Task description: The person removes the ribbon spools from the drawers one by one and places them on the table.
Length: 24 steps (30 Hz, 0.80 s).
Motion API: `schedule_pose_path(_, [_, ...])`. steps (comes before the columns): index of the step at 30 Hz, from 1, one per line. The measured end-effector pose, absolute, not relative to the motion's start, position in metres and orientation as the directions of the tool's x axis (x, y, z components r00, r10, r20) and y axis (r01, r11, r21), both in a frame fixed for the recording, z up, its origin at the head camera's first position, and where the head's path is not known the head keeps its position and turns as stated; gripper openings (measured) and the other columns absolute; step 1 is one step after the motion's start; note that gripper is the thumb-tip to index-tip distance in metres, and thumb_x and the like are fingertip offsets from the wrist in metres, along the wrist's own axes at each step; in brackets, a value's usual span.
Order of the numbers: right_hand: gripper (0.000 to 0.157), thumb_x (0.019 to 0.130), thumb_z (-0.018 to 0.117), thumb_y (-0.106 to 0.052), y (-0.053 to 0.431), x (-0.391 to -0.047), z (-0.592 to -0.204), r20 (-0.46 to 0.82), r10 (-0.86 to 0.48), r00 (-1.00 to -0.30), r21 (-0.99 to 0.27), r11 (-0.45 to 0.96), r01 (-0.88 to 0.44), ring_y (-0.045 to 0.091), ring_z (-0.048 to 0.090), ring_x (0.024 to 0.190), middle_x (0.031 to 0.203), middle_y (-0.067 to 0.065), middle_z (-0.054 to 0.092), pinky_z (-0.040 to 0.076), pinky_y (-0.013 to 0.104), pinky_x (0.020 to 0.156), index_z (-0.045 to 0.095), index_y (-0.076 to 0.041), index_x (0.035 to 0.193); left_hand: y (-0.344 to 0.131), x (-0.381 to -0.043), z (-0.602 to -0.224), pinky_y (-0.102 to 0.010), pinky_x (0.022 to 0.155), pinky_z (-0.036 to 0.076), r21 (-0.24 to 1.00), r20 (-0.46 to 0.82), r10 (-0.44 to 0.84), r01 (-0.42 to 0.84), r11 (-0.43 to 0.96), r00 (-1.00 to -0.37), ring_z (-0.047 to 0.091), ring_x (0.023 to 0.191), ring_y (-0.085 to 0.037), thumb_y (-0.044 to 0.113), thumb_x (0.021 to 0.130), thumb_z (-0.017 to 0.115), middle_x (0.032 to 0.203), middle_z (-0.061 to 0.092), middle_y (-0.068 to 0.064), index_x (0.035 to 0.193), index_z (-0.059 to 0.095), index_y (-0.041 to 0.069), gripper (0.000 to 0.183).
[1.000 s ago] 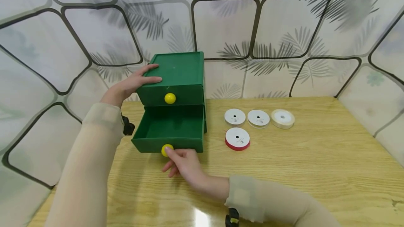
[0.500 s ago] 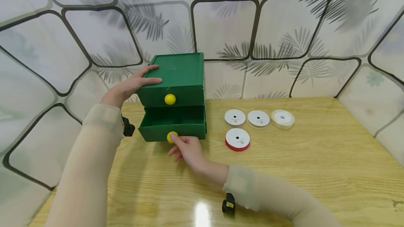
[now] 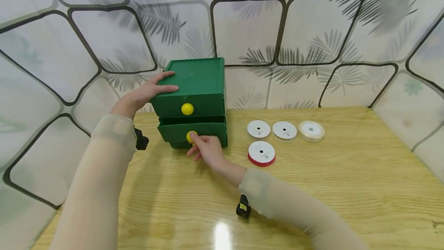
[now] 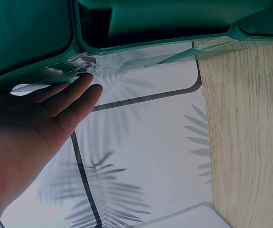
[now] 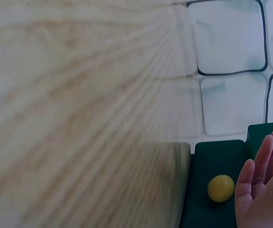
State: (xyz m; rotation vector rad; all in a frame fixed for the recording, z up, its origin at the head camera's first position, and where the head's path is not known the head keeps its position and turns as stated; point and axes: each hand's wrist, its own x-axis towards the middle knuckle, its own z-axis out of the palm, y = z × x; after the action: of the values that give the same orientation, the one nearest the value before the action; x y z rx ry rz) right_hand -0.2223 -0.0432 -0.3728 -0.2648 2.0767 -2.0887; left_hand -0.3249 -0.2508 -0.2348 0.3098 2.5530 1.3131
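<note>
A green drawer cabinet [image 3: 197,74] with yellow round knobs stands against the back wall. The middle drawer [image 3: 211,128] sticks out a little, with a narrow dark gap above its front. Thumb and finger of my right hand [image 3: 212,152] pinch this drawer's yellow knob [image 3: 189,136]. Over at the cabinet's upper left edge, my left hand [image 3: 140,93] lies with fingers stretched onto the top. The left wrist view has that hand's straight fingers [image 4: 77,107] along the green side. A lower drawer's yellow knob [image 5: 221,188] shows beside my right hand in the right wrist view.
Right of the cabinet, several ribbon spools lie on the wooden table [image 3: 312,188]: a red one [image 3: 261,152] in front, white-topped ones [image 3: 258,129] behind, and a cream one [image 3: 311,131] farthest right. A patterned cloth wall [image 3: 249,30] rises behind.
The middle drawer has slid back into the cabinet, from well out to nearly shut, with my right hand moving forward on its knob. My left hand stays on the cabinet top.
</note>
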Motion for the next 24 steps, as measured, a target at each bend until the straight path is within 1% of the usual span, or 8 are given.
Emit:
schedule_pose_path(2, [0.048, 0.099, 0.056, -0.039, -0.043, -0.227, -0.372, -0.004, -0.251, -0.968, -1.0, -0.001, 0.004, 0.022, 0.06, 0.052, 0.069, 0.007, 0.07, 0.045, 0.027, 0.052, 0.069, 0.007, 0.102, -0.25, -0.325, -0.235, -0.061, 0.112, 0.008, 0.819, -0.122, 0.303, 0.077, 0.569, -0.945, -0.006, 0.146, -0.032, 0.039, 0.095, 0.061, 0.161, -0.015, -0.001, 0.158, 0.013, 0.027, 0.08])
schedule_pose_path(5, [0.049, 0.098, 0.057, -0.041, -0.044, -0.235, -0.372, -0.015, -0.246, -0.969, -1.0, -0.01, 0.018, 0.023, 0.06, 0.051, 0.067, 0.007, 0.069, 0.043, 0.025, 0.05, 0.07, 0.006, 0.102, -0.25, -0.325, -0.235, -0.061, 0.112, 0.008, 0.821, -0.121, 0.306, 0.078, 0.566, -0.944, -0.007, 0.146, -0.032, 0.038, 0.095, 0.06, 0.161, -0.016, -0.001, 0.158, 0.012, 0.027, 0.08])
schedule_pose_path(8, [0.049, 0.098, 0.057, -0.042, -0.044, -0.242, -0.374, -0.025, -0.246, -0.969, -0.999, -0.018, 0.03, 0.02, 0.06, 0.05, 0.067, 0.006, 0.069, 0.042, 0.023, 0.048, 0.07, 0.004, 0.104, -0.25, -0.325, -0.235, -0.061, 0.111, 0.012, 0.825, -0.128, 0.301, 0.067, 0.561, -0.945, -0.001, 0.146, -0.034, 0.039, 0.095, 0.061, 0.161, -0.014, -0.002, 0.158, 0.012, 0.028, 0.081])
schedule_pose_path(12, [0.048, 0.098, 0.057, -0.043, -0.044, -0.246, -0.374, -0.033, -0.249, -0.968, -0.999, -0.021, 0.039, 0.019, 0.06, 0.05, 0.067, 0.005, 0.069, 0.043, 0.025, 0.05, 0.071, 0.002, 0.106, -0.25, -0.325, -0.235, -0.06, 0.111, 0.016, 0.829, -0.137, 0.295, 0.053, 0.556, -0.946, 0.006, 0.145, -0.036, 0.041, 0.094, 0.061, 0.161, -0.012, -0.003, 0.158, 0.012, 0.028, 0.082])
schedule_pose_path(17, [0.048, 0.097, 0.058, -0.043, -0.044, -0.249, -0.373, -0.036, -0.248, -0.968, -0.999, -0.023, 0.043, 0.016, 0.059, 0.049, 0.066, 0.004, 0.068, 0.043, 0.027, 0.052, 0.071, 0.003, 0.105, -0.251, -0.325, -0.235, -0.059, 0.112, 0.015, 0.828, -0.135, 0.292, 0.054, 0.558, -0.947, 0.006, 0.145, -0.035, 0.042, 0.094, 0.062, 0.162, -0.01, -0.003, 0.158, 0.012, 0.028, 0.082])
schedule_pose_path(24, [0.049, 0.098, 0.056, -0.045, -0.041, -0.249, -0.376, -0.023, -0.284, -0.959, -0.999, -0.026, 0.031, 0.016, 0.061, 0.053, 0.07, 0.004, 0.07, 0.047, 0.029, 0.056, 0.07, 0.001, 0.11, -0.251, -0.325, -0.234, -0.058, 0.112, 0.013, 0.822, -0.132, 0.297, 0.063, 0.566, -0.946, 0.003, 0.145, -0.033, 0.042, 0.094, 0.061, 0.162, -0.011, -0.003, 0.158, 0.012, 0.027, 0.082])
